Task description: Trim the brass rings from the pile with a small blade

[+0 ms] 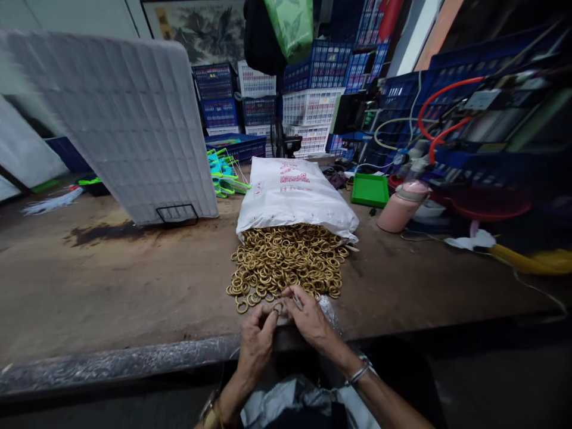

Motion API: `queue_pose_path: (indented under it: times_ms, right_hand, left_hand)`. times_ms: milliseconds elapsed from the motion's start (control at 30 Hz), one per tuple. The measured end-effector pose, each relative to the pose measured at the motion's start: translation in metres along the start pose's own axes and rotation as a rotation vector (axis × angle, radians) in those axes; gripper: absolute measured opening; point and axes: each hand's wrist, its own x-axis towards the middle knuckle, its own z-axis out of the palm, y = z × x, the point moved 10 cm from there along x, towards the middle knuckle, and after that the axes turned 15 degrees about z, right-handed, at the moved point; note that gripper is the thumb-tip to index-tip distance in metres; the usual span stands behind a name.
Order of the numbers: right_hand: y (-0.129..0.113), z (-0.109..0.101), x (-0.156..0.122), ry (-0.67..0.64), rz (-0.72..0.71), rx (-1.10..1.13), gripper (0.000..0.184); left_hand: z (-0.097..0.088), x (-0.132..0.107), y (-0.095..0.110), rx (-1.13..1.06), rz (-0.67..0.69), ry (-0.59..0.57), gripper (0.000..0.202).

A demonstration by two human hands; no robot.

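Left hand [257,339] pinching ring [279,307], round, apparently brass

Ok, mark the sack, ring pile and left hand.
Sack [295,204]: head view, upper side, just below the red print.
Ring pile [288,261]: head view, middle of the heap.
Left hand [256,347]: head view, back of the hand.

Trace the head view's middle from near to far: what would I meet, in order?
Bare left hand and bare right hand side by side → loose pile of gold-coloured metal rings → white sack with red print → stacked white plastic crates.
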Motion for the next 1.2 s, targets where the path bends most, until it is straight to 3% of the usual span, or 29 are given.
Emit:
queue_pose_path:
  times_ms: [100,200,300,433,533,667,833,1000,1200]
  right_hand:
    - [-0.015,0.0,-0.009,0.008,-0.124,-0.163,0.017]
    - [-0.019,0.006,-0.014,0.009,-0.145,-0.231,0.02]
    - [-0.01,0.008,-0.01,0.008,-0.066,-0.163,0.027]
    - [0.007,0.013,-0.005,-0.052,0.043,-0.006,0.023]
    - [0.015,0.019,-0.004,-0.115,0.09,0.073,0.022]
    - [0.013,0.021,-0.001,-0.124,0.067,0.07,0.022]
    - [0.006,0.01,-0.001,0.027,-0.001,-0.184,0.021]
    - [0.002,0.025,-0.016,-0.017,-0.148,-0.515,0.018]
    - [0.002,0.032,-0.019,0.007,-0.121,-0.762,0.028]
  left_hand:
    - [0.003,0.002,0.014,0.154,0.161,-0.098,0.014]
    - [0.001,0.003,0.018,0.136,0.178,-0.091,0.013]
    - [0.006,0.0,0.008,-0.059,0.011,-0.085,0.015]
    - [0.028,-0.018,-0.013,-0.38,-0.31,-0.176,0.027]
    - [0.035,-0.024,-0.016,-0.55,-0.37,-0.175,0.028]
    - [0.032,-0.024,-0.02,-0.571,-0.371,-0.138,0.028]
    - [0.024,-0.021,-0.022,-0.482,-0.353,-0.101,0.03]
    - [0.016,-0.017,-0.028,-0.379,-0.327,-0.08,0.034]
    - [0.01,-0.016,-0.027,-0.299,-0.287,-0.094,0.036]
